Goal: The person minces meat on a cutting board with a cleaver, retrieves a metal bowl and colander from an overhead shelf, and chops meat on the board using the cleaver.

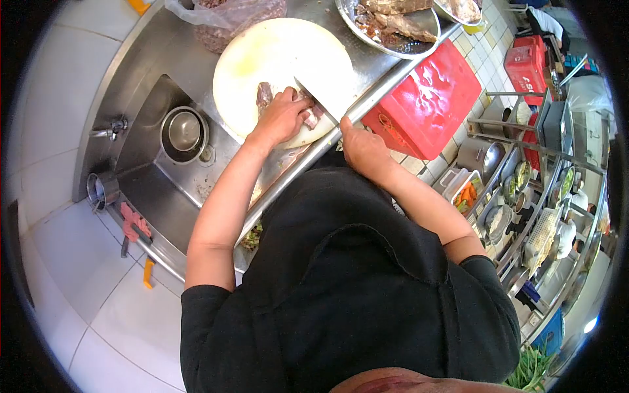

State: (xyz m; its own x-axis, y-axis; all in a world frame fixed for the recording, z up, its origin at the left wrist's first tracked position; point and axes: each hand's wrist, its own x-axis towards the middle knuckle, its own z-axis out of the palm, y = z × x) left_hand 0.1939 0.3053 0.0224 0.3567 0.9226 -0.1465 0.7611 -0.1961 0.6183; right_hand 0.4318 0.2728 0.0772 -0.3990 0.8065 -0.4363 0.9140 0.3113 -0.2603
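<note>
A round white cutting board point(246, 59) lies on the steel counter. My left hand point(283, 118) is on it with fingers curled, pressing down a piece of meat point(310, 120) that partly shows beside the fingertips. A darker strip of meat point(264, 96) lies just beyond that hand. My right hand point(363, 149) is closed around the handle of a knife point(318, 99) at the board's near right edge. The blade slants across the board, close to the left fingertips. The handle is mostly hidden in my grip.
A steel sink point(141, 203) with nested metal bowls point(183, 131) is at left. Bagged ground meat point(219, 33) and a metal tray point(429, 36) of cooked-looking meat sit behind the board. A red crate point(432, 98) stands right of the counter; shelves point(537, 216) hold pots and vegetables.
</note>
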